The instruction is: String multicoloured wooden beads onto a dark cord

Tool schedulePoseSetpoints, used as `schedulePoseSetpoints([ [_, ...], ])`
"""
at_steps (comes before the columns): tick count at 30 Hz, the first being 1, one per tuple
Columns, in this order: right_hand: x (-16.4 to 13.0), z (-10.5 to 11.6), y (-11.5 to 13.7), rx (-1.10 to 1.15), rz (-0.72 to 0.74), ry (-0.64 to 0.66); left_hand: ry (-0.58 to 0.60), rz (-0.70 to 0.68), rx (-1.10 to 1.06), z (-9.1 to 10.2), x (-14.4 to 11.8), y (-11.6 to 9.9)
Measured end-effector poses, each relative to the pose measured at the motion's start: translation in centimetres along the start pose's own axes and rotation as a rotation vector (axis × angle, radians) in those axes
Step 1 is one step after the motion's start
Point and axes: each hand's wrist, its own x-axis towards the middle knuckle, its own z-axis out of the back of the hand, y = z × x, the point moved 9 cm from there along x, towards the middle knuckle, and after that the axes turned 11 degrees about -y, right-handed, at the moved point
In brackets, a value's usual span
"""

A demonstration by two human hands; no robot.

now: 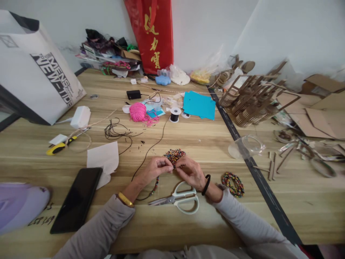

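Low in the frame's centre, white-handled scissors point(180, 199) lay just beneath my wrists. Above them my left hand point(153, 170) pinched a black cord point(147, 153) with beads strung on its lower end, fingertips closed; my right hand point(191, 172) met it, fingers closed on the same cord. Just beyond sat a pile of coloured beads point(174, 155). Right of centre lay a beaded bracelet point(233, 183); farther up, a pink yarn ball point(137, 111).

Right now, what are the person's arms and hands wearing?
Both arms are covered by loose grey long sleeves, pushed back a little from the wrists. The left hand has a shiny gold bangle around its wrist. The right hand has a thin black band around its wrist. No gloves; I cannot see any rings.
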Motion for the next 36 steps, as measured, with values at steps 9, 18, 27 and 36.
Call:
schedulePoseSetpoints([
  [9, -0.06, -0.2, -0.14, 0.05, -0.058, 0.024, 0.005, -0.01, 0.01, -0.18, 0.17, 0.28],
  [18, -0.2, -0.25, -0.33, 0.05, -0.066, 0.033, 0.002, -0.016, 0.038, -0.29, 0.0, 0.08],
  [27, -0.13, -0.26, -0.17, 0.055, -0.049, 0.035, 0.01, -0.037, 0.015, -0.36, 0.16, 0.37],
  [36, 0.02, -0.35, 0.13, 0.055, -0.043, 0.051, 0.015, -0.037, 0.03, -0.38, 0.02, 0.05],
])
